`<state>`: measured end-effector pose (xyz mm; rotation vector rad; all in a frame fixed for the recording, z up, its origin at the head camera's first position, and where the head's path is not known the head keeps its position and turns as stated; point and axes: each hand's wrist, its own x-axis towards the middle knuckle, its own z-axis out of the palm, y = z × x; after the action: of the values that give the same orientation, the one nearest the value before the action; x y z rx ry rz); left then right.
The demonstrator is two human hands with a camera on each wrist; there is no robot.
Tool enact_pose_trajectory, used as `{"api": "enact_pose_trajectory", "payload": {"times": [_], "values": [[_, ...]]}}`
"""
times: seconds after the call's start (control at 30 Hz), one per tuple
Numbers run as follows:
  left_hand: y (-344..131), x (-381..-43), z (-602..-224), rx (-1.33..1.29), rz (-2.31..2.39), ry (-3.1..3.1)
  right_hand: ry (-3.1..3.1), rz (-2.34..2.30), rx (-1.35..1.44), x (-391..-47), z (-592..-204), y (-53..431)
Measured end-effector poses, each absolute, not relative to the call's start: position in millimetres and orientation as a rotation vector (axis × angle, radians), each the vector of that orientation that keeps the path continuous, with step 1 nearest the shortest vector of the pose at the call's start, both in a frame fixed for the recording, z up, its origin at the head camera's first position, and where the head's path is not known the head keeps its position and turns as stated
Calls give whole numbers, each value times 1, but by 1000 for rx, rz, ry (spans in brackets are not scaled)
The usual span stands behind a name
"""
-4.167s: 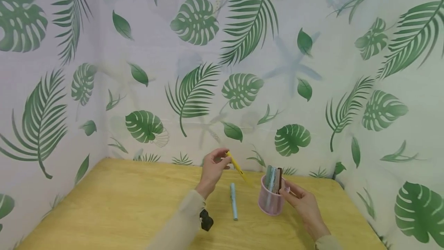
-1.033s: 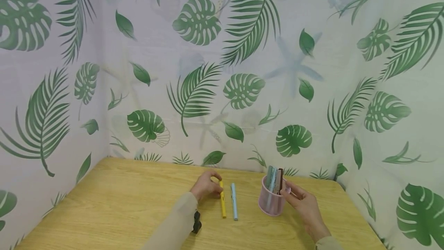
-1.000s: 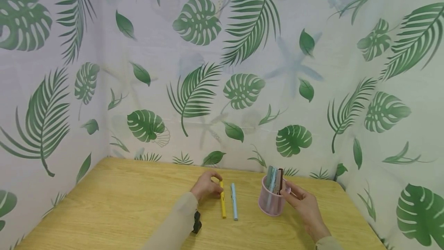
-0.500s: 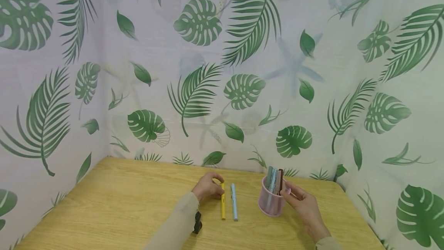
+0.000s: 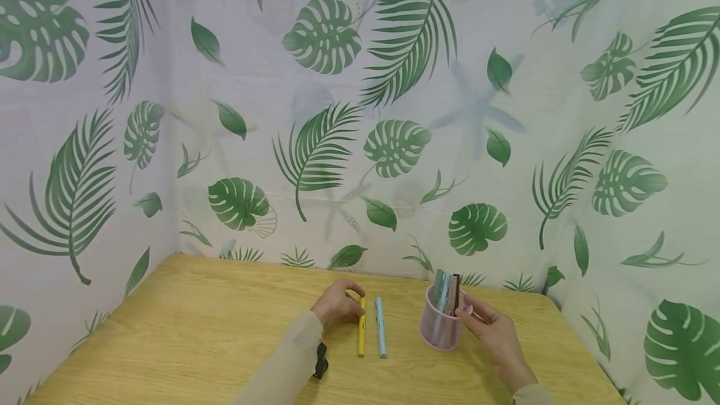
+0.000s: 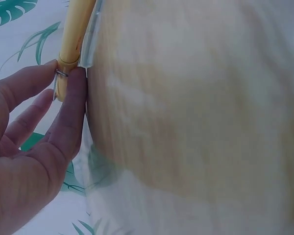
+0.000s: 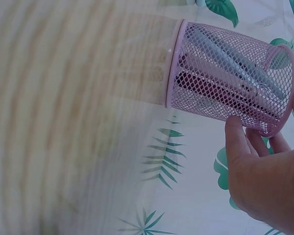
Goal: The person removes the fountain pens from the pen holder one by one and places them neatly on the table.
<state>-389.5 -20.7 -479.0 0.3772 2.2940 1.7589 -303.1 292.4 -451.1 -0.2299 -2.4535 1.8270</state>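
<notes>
On the wooden table lies a yellow pen (image 5: 362, 333), its near end towards me. My left hand (image 5: 339, 302) pinches its far end between thumb and fingers; the left wrist view shows the fingertips at the clip of the yellow pen (image 6: 73, 44). Just to its right, apart from it, a light blue pen (image 5: 381, 329) lies roughly parallel. Farther right stands a pink mesh pen holder (image 5: 440, 330) with several pens upright in it. My right hand (image 5: 497, 333) holds the holder at its right side near the rim, fingers against the mesh pen holder (image 7: 220, 98).
The table (image 5: 214, 324) has light wood grain and meets a leaf-printed cloth wall (image 5: 337, 230) behind, with more cloth at both sides. A black device (image 5: 320, 361) is strapped at my left wrist.
Earlier my left hand held the yellow pen in the air, tilted; it has come down onto the table left of the blue pen. Lately its near end shifted slightly left. The right hand stayed put.
</notes>
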Motion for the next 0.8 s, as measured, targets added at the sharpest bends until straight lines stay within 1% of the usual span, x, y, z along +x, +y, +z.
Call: {"api": "enact_pose_trajectory", "payload": {"times": [0.2,0.8], "values": [[-20,-392,-482,395,1778,2276,-2440,1839,-231,-303,-450,292],[-12,-389,-479,329,1724,2331,-2456,1821,-250,-304,-452,293]]}}
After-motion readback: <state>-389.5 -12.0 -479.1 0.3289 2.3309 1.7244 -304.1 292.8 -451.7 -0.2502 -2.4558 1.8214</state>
